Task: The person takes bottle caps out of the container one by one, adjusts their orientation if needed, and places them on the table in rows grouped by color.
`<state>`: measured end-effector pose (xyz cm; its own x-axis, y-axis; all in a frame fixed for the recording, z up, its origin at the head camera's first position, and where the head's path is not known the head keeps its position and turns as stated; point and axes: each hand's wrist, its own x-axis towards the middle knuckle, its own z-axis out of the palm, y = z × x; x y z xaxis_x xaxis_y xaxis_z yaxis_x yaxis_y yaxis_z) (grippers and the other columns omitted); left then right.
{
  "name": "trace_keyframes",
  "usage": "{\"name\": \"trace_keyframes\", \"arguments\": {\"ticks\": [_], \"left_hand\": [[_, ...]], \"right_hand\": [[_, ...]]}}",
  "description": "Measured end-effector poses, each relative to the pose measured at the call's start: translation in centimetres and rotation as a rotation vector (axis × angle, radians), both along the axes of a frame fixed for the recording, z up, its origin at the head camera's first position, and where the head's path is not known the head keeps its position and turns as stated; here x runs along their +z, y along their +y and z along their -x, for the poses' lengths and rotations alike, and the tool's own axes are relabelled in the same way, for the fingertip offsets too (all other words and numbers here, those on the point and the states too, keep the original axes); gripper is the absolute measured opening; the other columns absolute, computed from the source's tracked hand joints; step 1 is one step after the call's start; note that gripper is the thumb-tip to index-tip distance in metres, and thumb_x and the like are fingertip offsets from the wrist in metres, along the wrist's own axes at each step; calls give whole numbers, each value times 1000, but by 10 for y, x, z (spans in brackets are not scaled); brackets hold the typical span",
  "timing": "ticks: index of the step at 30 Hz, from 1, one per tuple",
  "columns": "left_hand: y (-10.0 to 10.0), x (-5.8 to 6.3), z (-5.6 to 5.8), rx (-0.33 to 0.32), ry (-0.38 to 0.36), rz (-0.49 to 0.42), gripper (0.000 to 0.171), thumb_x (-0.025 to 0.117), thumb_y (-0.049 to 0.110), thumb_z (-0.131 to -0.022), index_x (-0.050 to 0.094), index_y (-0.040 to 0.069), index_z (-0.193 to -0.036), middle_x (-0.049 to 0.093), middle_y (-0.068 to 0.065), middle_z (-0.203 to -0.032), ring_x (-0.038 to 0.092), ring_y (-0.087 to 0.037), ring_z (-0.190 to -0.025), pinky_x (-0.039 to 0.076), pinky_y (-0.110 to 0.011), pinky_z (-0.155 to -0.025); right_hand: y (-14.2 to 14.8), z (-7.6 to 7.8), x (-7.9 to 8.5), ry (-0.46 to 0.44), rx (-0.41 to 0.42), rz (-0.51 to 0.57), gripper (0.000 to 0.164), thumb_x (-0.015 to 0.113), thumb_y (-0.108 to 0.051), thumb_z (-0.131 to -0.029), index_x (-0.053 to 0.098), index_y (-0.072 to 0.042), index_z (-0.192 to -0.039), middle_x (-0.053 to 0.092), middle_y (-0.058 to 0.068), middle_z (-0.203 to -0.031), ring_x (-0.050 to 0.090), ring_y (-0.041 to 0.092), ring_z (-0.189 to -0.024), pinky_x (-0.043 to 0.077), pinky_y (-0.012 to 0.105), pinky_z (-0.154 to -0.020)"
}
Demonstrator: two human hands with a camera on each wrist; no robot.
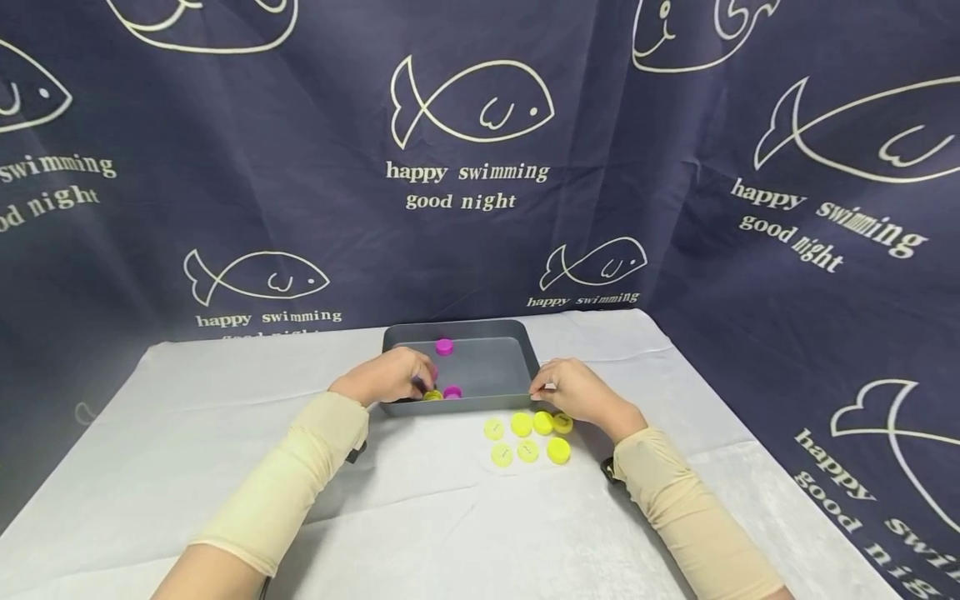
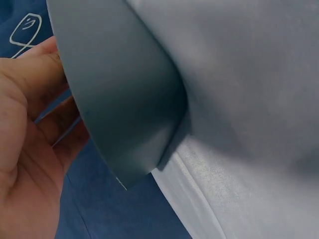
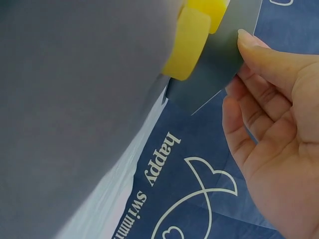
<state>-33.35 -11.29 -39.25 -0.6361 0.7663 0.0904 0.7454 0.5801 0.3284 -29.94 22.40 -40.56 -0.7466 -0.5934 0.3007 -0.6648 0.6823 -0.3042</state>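
Observation:
A shallow dark grey tray [image 1: 495,367] sits on the white-covered table. My left hand [image 1: 393,375] reaches over its front left part, fingertips down at a round yellow cap [image 1: 432,396] just inside the front wall. In the left wrist view the left hand's [image 2: 30,134] fingertips are hidden behind the tray wall [image 2: 119,94]. My right hand [image 1: 581,390] pinches the tray's rim near the front right corner; in the right wrist view its thumb [image 3: 264,57] lies against the wall. Purple caps [image 1: 444,347] lie in the tray, one close to the left fingers.
Several yellow caps [image 1: 521,424] lie in two loose rows on the white cloth [image 1: 420,500] before the tray, near the right hand. A dark blue curtain [image 1: 472,250] with fish prints stands right behind the table and along its right side.

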Motion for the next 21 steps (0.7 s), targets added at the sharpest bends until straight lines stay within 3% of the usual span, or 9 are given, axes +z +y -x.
{"name": "trace_keyframes", "arguments": {"ticks": [3, 8, 14, 21], "left_hand": [[1, -3, 2, -59, 19, 21, 25, 72, -8, -79, 81, 10, -94, 72, -4, -106, 66, -19, -104, 55, -31, -92], [3, -9, 3, -103, 23, 9, 31, 64, -14, -79, 81, 9, -92, 72, 0, -99, 68, -18, -96, 56, -27, -87], [1, -15, 4, -154, 79, -36, 28, 64, -15, -78, 80, 8, -78, 68, 2, -86, 65, -12, -81, 56, -24, -76], [0, -19, 2, -119, 81, -62, 26, 64, -14, -80, 80, 7, -78, 67, 2, -86, 61, -8, -78, 54, -21, -73]], "right_hand": [[0, 0, 0, 5, 3, -13, 5, 79, -5, -81, 79, -10, -85, 71, -8, -80, 68, 16, -83, 45, 47, -107], [0, 0, 0, 20, -4, -29, 5, 79, -7, -82, 79, -11, -85, 71, -8, -81, 67, 15, -83, 52, 42, -95], [0, 1, -1, 7, -7, -30, 6, 79, -6, -82, 79, -11, -85, 70, -9, -80, 67, 15, -83, 46, 45, -106], [0, -1, 0, 17, -5, -20, 5, 80, -6, -81, 79, -9, -85, 70, -8, -80, 67, 15, -82, 47, 44, -105]]}}
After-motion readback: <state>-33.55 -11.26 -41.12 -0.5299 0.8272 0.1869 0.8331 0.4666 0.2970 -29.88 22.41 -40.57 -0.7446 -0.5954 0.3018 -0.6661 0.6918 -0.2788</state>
